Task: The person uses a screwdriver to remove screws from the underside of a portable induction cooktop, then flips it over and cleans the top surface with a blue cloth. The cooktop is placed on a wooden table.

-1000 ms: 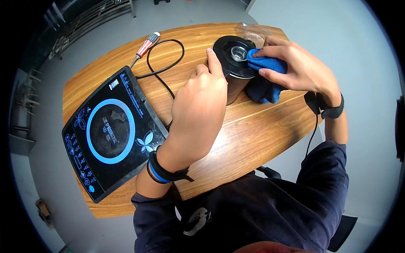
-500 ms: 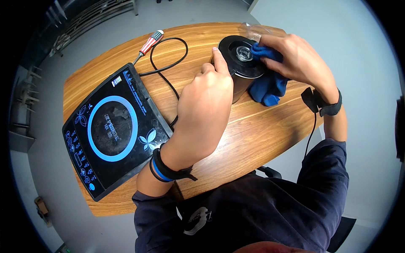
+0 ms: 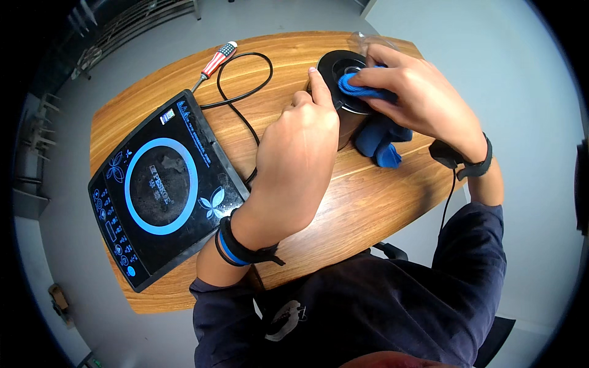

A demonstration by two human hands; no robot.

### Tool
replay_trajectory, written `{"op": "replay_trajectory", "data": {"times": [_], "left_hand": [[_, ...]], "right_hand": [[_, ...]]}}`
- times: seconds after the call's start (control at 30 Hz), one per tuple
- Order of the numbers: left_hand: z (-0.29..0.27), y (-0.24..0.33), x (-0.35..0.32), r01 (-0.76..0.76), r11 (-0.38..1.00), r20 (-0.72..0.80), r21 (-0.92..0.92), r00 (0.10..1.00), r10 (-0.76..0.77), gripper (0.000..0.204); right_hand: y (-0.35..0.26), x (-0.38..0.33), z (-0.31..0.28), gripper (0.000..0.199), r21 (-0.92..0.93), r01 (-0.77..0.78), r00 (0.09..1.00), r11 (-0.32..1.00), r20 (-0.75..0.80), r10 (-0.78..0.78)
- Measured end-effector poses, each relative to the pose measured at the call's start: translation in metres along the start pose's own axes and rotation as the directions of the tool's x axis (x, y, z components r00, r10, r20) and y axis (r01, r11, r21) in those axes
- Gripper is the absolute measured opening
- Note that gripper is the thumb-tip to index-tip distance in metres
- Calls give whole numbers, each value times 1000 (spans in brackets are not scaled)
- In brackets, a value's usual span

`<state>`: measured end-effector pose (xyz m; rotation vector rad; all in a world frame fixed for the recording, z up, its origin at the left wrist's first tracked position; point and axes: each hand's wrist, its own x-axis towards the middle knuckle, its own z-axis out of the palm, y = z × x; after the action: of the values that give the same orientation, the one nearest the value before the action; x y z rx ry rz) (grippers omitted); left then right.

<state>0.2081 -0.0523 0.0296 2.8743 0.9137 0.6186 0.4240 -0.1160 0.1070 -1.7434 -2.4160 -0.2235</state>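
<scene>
A round dark container (image 3: 348, 127) with a brownish, see-through-looking body stands upright on the table. On top of it is a black lid (image 3: 329, 63) with a clear knob at its middle, partly covered now. My left hand (image 3: 299, 159) is closed at the container's near left side, index finger stretched onto the lid's rim; the curled fingers' undersides are hidden. With my right hand (image 3: 420, 92) I pinch a blue cloth (image 3: 375, 140) and press a fold of it on the lid beside the knob. The rest of the cloth hangs down the container's right side to the table.
A black induction cooker (image 3: 205, 153) lies at the left of the wooden table (image 3: 343, 208), its black cord (image 3: 270, 69) looping behind. A screwdriver (image 3: 219, 59) with a flag-patterned handle rests by its far corner. Something clear, like plastic (image 3: 362, 42), sits beyond the container.
My right hand has moved left with the cloth, from the lid's right edge over to the knob. The cloth's hanging part has shifted slightly left and nearer. My left hand stays in place.
</scene>
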Motion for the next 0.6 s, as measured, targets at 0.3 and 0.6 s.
{"op": "replay_trajectory", "data": {"times": [0.3, 0.6], "left_hand": [[0, -4, -1, -27, 1000, -32, -14, 999, 26, 66], [4, -2, -1, -29, 1000, -47, -7, 998, 29, 61]], "right_hand": [[11, 32, -2, 25, -143, 16, 996, 990, 89, -3], [53, 51, 4, 72, -35, -338, 910, 940, 241, 337]]}}
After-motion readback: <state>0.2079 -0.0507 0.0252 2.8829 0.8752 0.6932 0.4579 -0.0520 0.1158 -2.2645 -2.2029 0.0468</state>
